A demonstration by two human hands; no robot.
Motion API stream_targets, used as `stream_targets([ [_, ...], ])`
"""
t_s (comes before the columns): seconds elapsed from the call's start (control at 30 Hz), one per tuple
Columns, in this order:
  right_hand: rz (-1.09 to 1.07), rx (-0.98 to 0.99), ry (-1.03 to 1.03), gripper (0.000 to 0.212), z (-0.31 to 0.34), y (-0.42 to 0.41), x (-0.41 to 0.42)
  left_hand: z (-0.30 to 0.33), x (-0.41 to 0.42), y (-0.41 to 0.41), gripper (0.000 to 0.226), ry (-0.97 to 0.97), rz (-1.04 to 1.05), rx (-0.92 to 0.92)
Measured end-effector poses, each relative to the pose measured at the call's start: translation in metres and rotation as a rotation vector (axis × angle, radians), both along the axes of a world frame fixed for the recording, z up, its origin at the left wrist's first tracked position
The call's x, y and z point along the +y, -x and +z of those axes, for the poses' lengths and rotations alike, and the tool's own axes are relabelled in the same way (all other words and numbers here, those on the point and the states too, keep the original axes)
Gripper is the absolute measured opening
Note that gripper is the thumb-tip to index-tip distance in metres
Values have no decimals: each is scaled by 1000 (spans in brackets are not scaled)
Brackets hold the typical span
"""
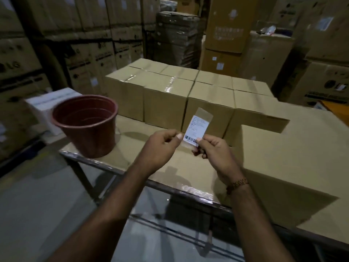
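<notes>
A small white printed label (196, 127) with a barcode along its lower edge and a brown backing strip at its top is held upright over the table. My left hand (162, 146) pinches its lower left corner between thumb and fingers. My right hand (213, 148) pinches its lower right corner. A gold bracelet sits on my right wrist. Just beyond the label stands a row of sealed brown cardboard boxes (166, 97) with shiny tape on top.
A reddish-brown plastic bucket (86, 123) stands on the table's left end. A large flat carton (292, 157) lies at the right. The cardboard-covered table (132, 173) has a metal frame. A white box (47, 106) sits behind the bucket. Tall stacks of cartons surround the area.
</notes>
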State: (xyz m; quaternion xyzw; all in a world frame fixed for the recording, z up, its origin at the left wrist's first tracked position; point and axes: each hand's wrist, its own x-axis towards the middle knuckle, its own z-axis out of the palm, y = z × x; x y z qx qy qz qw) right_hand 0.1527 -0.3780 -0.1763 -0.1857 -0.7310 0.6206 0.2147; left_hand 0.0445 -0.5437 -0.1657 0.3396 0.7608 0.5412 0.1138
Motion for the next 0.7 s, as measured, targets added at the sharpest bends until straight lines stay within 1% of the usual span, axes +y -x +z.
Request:
stream_targets([
  [0.07, 22, 0, -36, 25, 2, 26, -37, 6, -38, 18, 29, -34, 33, -39],
  [0.2, 91, 29, -81, 25, 3, 73, -103, 5, -103, 58, 13, 3, 122, 6],
  [0.33, 103, 48, -73, 26, 5, 112, -153, 3, -147, 96, 15, -67, 212, -74],
  [0.43, 69, 49, -106, 30, 1, 142, -172, -2, -168, 121, 16, -71, 217, -172],
  [0.53, 65, 74, -101, 22, -5, 174, -180, -7, -180, 146, 15, -62, 218, -231],
  [0.63, 79, 98, -52, 14, -10, 207, -179, -9, -185, 173, 17, -16, 250, -212],
  [0.7, 75, 98, -47, 10, -16, 233, -174, -11, -185, 194, 19, 9, 313, -140],
])
